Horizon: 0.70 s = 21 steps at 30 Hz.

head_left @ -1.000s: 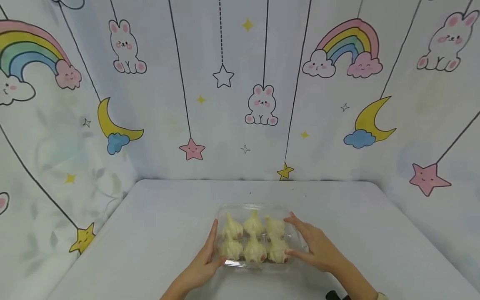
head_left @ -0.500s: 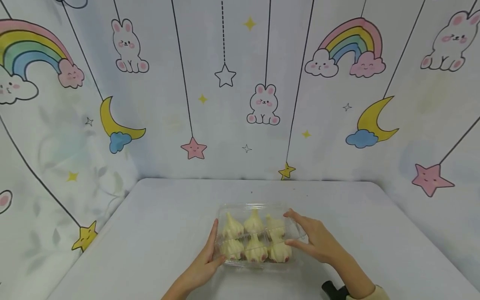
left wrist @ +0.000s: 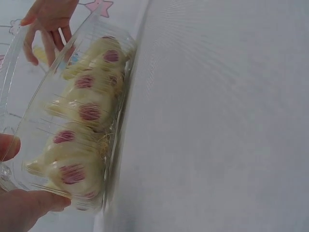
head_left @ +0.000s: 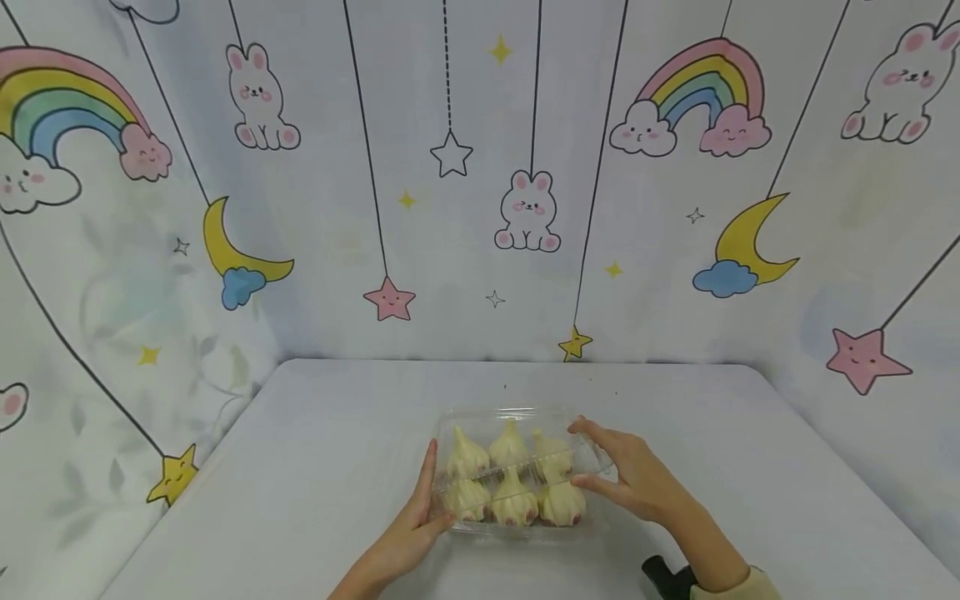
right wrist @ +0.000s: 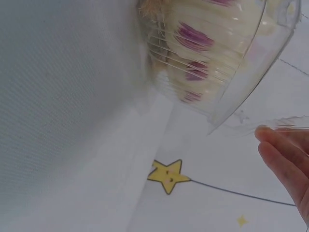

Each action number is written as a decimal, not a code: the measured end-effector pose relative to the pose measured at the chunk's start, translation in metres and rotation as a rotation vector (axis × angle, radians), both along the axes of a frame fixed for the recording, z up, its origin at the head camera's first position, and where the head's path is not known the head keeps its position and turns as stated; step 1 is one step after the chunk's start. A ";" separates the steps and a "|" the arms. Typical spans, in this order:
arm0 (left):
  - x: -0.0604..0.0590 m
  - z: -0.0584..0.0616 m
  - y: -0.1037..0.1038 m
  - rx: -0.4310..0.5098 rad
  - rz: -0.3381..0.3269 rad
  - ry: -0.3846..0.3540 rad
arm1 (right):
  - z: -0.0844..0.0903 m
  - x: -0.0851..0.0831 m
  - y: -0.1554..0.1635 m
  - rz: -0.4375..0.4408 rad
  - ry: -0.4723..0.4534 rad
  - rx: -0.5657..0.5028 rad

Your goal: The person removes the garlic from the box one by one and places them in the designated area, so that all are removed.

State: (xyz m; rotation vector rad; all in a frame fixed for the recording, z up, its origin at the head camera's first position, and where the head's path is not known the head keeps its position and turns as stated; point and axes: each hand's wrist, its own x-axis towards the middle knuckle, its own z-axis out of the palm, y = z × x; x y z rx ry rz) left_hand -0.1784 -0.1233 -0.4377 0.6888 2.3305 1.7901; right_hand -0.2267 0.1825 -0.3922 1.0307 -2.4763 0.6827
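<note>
We list: clear container (head_left: pixel 495 530) of garlic bulbs (head_left: pixel 513 504), near side of table (head_left: pixel 337 425), left hand (head_left: pixel 408 529) pinching its left end, seemingly for steadiness, right hand (head_left: pixel 637 479) pinching the tilted lid (head_left: pixel 590 457) at right.

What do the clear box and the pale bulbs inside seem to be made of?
Clear box: probably thin, glossy plastic; it is see-through, ribbed and catches bright glints.
Pale bulbs: smooth, slightly shiny cream surface; purple patches and root-like fibres suggest garlic, though they could be imitations.

Cream, purple-patched garlic bulbs (head_left: pixel 514 505), clear container (left wrist: pixel 41 99), white table (head_left: pixel 300 475), rainbow-patterned backdrop (head_left: pixel 322 167)
</note>
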 end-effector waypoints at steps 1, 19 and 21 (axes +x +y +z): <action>0.000 0.000 0.000 0.001 0.001 0.000 | 0.000 0.000 0.000 -0.002 -0.002 -0.002; 0.002 0.004 0.002 0.023 0.010 -0.041 | 0.004 -0.002 -0.003 -0.027 -0.004 -0.011; 0.002 0.004 0.003 0.022 0.012 -0.037 | 0.005 -0.003 -0.003 -0.024 -0.002 -0.011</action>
